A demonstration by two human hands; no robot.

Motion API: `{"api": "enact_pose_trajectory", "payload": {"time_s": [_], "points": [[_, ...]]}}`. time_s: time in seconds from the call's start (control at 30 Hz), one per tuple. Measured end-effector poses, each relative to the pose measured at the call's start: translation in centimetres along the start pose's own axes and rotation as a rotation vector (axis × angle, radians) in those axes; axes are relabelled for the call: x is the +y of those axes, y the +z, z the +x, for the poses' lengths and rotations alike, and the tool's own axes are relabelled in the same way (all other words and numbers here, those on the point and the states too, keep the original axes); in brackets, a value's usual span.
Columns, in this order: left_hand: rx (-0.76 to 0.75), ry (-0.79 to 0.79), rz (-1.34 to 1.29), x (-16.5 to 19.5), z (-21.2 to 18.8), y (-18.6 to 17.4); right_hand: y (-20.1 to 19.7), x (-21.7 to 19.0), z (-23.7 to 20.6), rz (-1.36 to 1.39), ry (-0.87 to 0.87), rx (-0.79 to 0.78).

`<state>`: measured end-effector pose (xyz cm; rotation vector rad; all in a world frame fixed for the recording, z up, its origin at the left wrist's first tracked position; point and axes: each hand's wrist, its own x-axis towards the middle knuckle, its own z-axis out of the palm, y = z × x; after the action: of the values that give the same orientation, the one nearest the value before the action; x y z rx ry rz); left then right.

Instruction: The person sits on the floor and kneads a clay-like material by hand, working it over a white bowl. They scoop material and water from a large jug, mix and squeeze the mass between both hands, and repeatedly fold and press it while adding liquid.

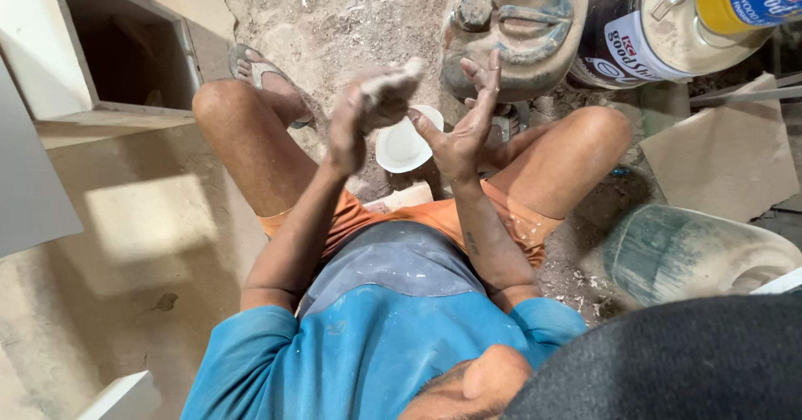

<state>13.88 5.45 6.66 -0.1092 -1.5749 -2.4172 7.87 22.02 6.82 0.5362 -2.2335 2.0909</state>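
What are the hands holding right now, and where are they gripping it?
The left hand grips a pale lump around its lower end. The right hand is open, holding nothing.

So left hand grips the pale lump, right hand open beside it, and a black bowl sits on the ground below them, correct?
Not quite: the bowl is white, not black, as the head view shows. The left hand does grip the pale lump, and the right hand is open beside it.

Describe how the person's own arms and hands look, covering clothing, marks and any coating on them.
Both arms are bare from the elbows down, with short bright blue T-shirt sleeves ending above the elbows. No gloves, watch or rings show. The left hand and right hand are dusted with pale powder or putty. A small dark mark sits on the right forearm.
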Motion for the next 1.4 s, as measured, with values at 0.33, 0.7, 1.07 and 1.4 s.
{"api": "enact_pose_trajectory", "payload": {"time_s": [0.33,0.7,1.07,1.4], "points": [[-0.299,-0.002,0.484,1.6,-1.1,1.3,-0.1,-0.3,-0.4,0.109,0.04,-0.127],[0.099,-0.261,0.032,-2.3,-2.8,1.0,1.1,1.0,-1.4,0.134,0.059,-0.186],[0.337,-0.194,-0.292,-0.1,-3.1,-3.1,2.5,-0.6,-1.8,0.211,0.168,-0.199],[-0.009,0.111,0.361,1.2,-4.6,-0.7,3.5,-0.8,-1.8,0.094,0.054,-0.199]]}}
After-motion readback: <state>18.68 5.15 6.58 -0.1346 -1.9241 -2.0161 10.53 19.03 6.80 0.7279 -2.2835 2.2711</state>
